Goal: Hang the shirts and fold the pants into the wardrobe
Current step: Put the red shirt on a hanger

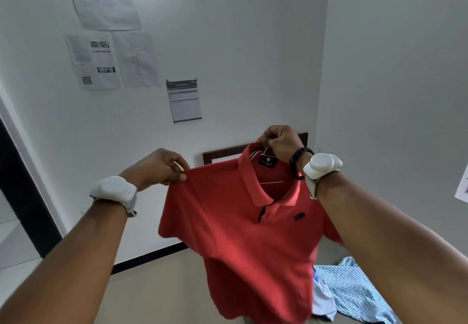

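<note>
shirt (248,235), red polo: held up in the air in front of you, front toward you, body hanging free. left hand (157,166): thumb and curled fingers pinch the shoulder edge. right hand (281,143): fingers clenched at the back of the collar, gripping it there. pale line (272,182) inside the neck: possibly a thin hanger, but you cannot tell for sure. wardrobe: not in view, so nothing shows as hung or stored. patterned cloth (354,290), blue and white: lies crumpled low on your right. white cloth (323,301): touching it, partly behind the shirt, also loose. pants: none you can pick out. headboard (222,152): dark wood, behind the shirt against the wall. status, as a judgement: early. you are readying this shirt for hanging, it has yet to reach a rail, and at least two more garments wait.
</note>
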